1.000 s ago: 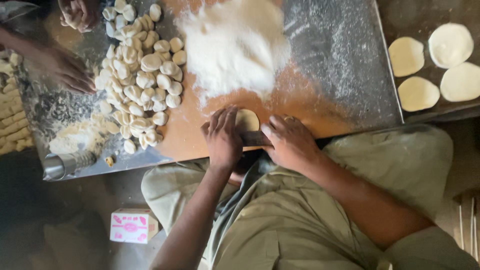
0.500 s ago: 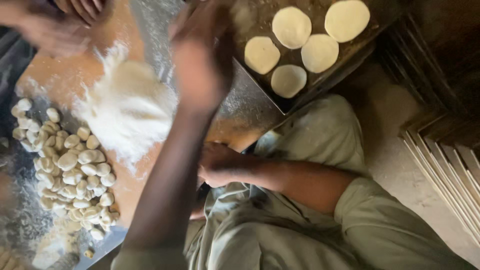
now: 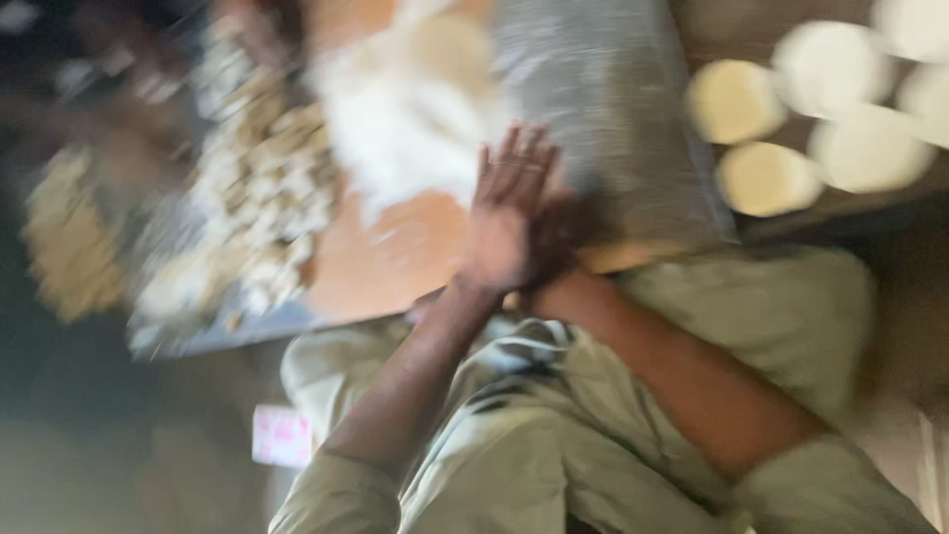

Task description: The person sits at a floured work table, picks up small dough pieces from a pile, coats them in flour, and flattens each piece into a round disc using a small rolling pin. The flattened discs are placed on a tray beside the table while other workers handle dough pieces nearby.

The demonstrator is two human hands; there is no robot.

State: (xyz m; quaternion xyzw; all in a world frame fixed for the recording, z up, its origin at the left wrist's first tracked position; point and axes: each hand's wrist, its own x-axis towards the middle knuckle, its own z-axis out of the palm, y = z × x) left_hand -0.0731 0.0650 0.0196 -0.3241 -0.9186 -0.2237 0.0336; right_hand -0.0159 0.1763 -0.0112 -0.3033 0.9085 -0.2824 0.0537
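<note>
Two hands at near edge of orange wooden tabletop: left hand flat, fingers spread; right hand blurred, can't tell. White flour heap just beyond; pale round dough discs far right.

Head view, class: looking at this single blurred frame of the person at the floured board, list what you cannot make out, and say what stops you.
- Right hand: head view, mostly covered by the left hand; its fingers and anything under them are hidden.
- Small dough pieces: head view, motion blur merges them; not countable.
- Flat dough discs: head view, blurred, the far ones cut off by the right and top edges.
- Flour heap: head view, outline smeared by blur.
</note>
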